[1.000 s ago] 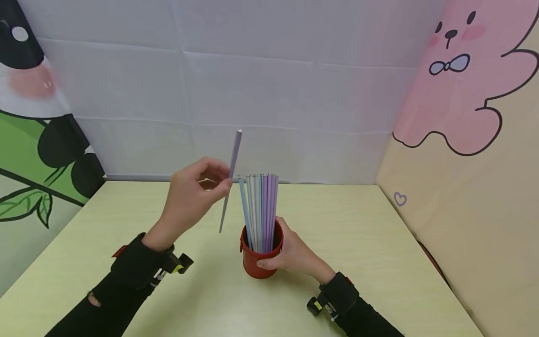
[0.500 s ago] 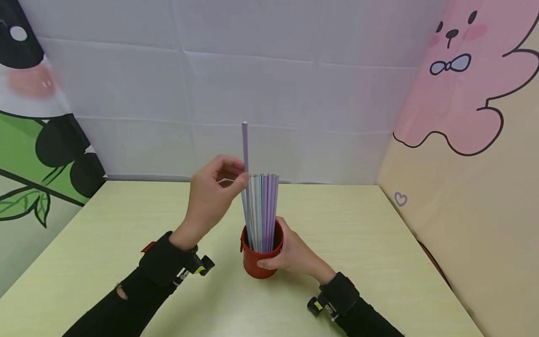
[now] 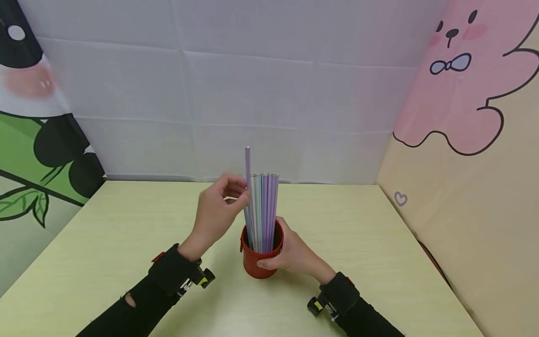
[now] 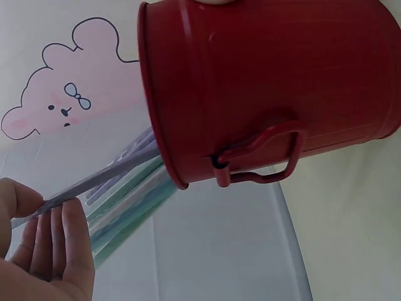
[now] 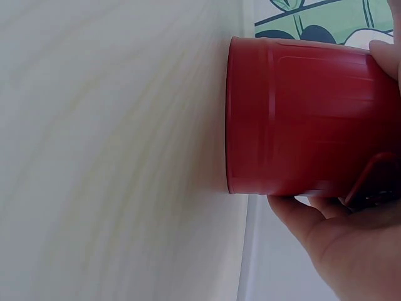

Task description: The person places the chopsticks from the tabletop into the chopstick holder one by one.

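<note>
A small red metal bucket (image 3: pixel 254 263) with side handles stands upright on the table, holding a bundle of slim pastel sticks (image 3: pixel 264 210) in lilac, blue and pale green. My left hand (image 3: pixel 221 206) pinches a lilac stick (image 3: pixel 247 161) between thumb and fingertips. That stick is upright at the bundle's left side and rises above the others. In the left wrist view, its lower end (image 4: pixel 135 164) passes behind the bucket's rim. My right hand (image 3: pixel 296 252) grips the bucket from the right, with the thumb across its front; in the right wrist view, fingers (image 5: pixel 301 216) lie along its wall.
The pale wooden table (image 3: pixel 126 234) extends around the bucket. A white cloth backdrop (image 3: pixel 252 89) hangs behind it. Side panels carry a pink bear drawing (image 3: pixel 459 93) on the right and a green and black drawing (image 3: pixel 25 145) on the left.
My left hand has carried the lilac stick right to above the bucket, turned it upright and lowered it into the bundle's left side. My right hand and the bucket have stayed put.
</note>
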`<state>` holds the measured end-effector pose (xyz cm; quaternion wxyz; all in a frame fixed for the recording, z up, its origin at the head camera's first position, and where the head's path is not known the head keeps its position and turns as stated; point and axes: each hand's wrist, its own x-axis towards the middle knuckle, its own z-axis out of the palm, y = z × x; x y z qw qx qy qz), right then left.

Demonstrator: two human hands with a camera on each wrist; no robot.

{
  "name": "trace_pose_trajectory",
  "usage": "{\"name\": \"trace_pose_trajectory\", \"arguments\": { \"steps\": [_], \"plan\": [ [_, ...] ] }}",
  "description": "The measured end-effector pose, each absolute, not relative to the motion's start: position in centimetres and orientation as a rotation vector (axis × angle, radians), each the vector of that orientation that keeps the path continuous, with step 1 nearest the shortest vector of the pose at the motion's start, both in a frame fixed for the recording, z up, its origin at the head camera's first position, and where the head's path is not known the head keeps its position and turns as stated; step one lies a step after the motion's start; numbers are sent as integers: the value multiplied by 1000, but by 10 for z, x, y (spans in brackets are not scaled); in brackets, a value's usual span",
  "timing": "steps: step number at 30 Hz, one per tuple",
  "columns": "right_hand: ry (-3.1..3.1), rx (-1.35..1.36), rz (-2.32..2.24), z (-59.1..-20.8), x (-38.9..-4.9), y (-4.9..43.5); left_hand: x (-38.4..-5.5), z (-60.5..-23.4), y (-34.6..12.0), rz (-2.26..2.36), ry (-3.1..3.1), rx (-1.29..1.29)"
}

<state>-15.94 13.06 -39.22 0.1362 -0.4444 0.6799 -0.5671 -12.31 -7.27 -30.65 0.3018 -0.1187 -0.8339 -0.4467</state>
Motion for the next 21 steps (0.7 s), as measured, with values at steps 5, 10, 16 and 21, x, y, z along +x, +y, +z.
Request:
{"name": "trace_pose_trajectory", "arguments": {
  "steps": [5,10,16,21],
  "plan": [
    [1986,-1278,-1644,-406,-167,128,-122,-313,-75,-1159,-2229,-317],
    [2009,-1267,-1637,-420,-176,126,-119,-314,-80,-1112,-2242,-295],
    [1998,-1258,-1641,-422,-177,125,-112,-313,-89,-1033,-2271,-291],
    [1997,-1259,-1641,-421,-176,126,-102,-312,-97,-967,-2318,-319]
  ]
}}
